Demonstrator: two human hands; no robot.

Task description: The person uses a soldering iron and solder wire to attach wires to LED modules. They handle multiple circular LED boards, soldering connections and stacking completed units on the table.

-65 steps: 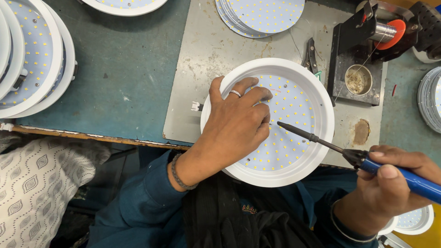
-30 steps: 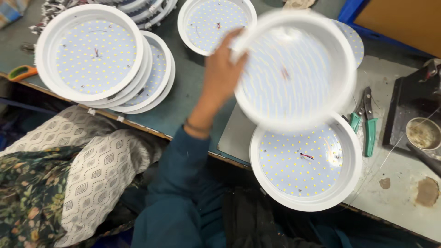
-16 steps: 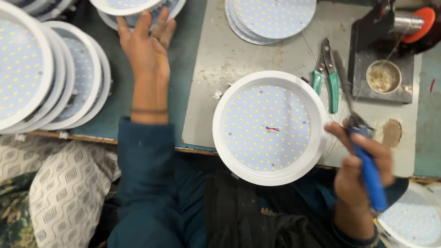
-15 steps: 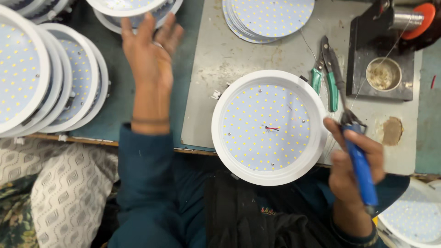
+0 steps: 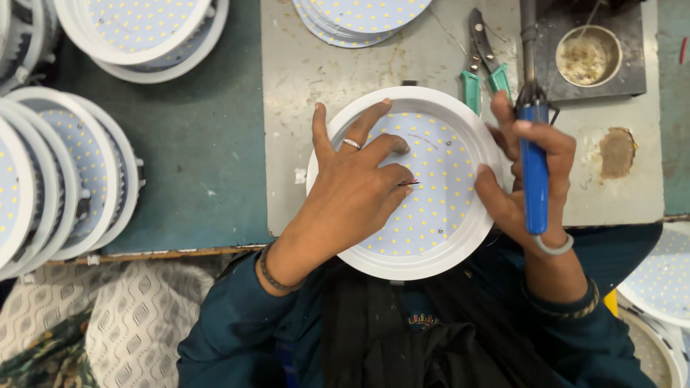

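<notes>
A round white LED light panel [image 5: 438,208] lies on a grey metal work plate [image 5: 287,129] in front of me. My left hand [image 5: 352,187] rests flat on the panel's dotted face, fingers spread, a ring on one finger, fingertips beside a short red wire at the panel's centre. My right hand [image 5: 528,179] grips a soldering iron [image 5: 533,158] by its blue handle, tip pointing away from me. That hand's fingers touch the panel's right rim.
Green-handled pliers [image 5: 483,65] lie behind the panel. A small round tin [image 5: 589,56] sits on a dark stand at the back right. Stacks of similar white panels stand at the left [image 5: 65,179], back left [image 5: 136,32], back centre [image 5: 359,18] and lower right [image 5: 661,287].
My left hand has come back from the stack at the back left and settled on the panel. My right hand has lifted the soldering iron up along the panel's right rim.
</notes>
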